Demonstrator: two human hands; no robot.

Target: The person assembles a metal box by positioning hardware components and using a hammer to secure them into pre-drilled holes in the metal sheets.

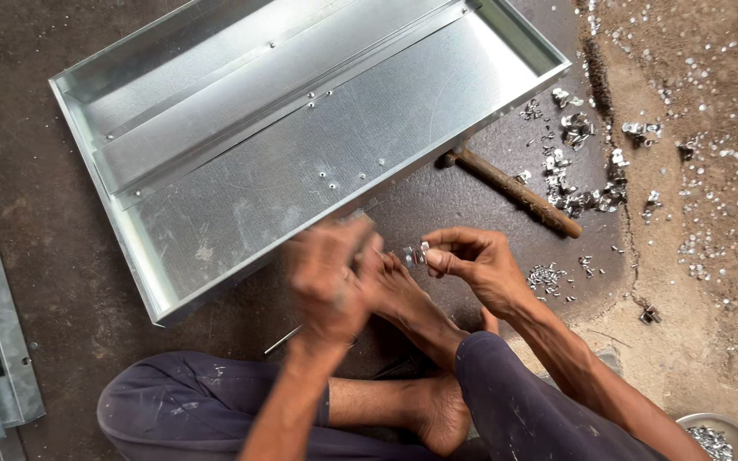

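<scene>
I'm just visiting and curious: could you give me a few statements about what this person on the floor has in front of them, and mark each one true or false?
1. The right hand pinches a small shiny metal piece between its fingertips. True.
2. The large shallow galvanised sheet-metal tray is full of screws. False: only a few small fasteners dot its bare inside.
3. A wooden-handled hammer lies on the floor beside the tray. True.
4. The left hand holds the hammer. False: it is blurred, near the tray's edge, far from the hammer.
5. Small metal scraps lie scattered right of the tray. True.
</scene>
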